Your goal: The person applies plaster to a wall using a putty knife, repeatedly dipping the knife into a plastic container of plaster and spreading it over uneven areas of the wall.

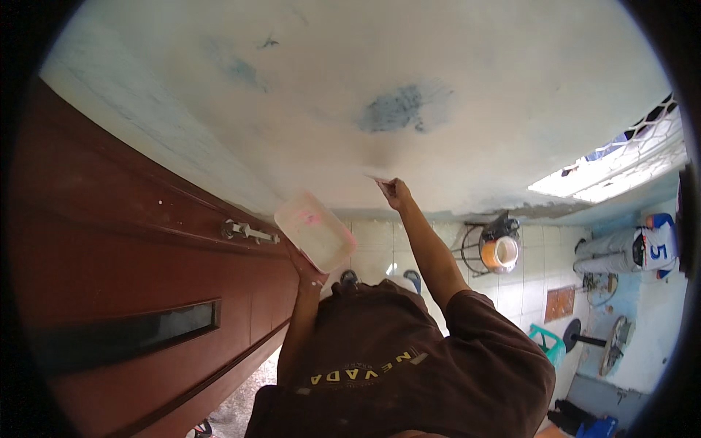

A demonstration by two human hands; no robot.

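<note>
My right hand (399,194) is closed on a small flat scraper (380,182), held out close to the pale wall (482,139). Whether its edge touches the wall I cannot tell. Above it on the wall is a dark blue-grey patch (398,108). Smaller dark marks lie farther left. My left hand (309,273) grips a shallow, rounded rectangular plastic tub (347,238) from below at its near left side. The tub has a pinkish rim, whitish smooth stuff inside and a pink smear. It is tilted, lower left of the scraper.
A reddish-brown door (124,241) with a metal bolt (250,233) stands close on my left. To the right, an orange-and-white bucket (499,252) rests on a round stool. Farther right are a teal plastic stool (548,343), a person (646,248) and a bright grilled window (621,160).
</note>
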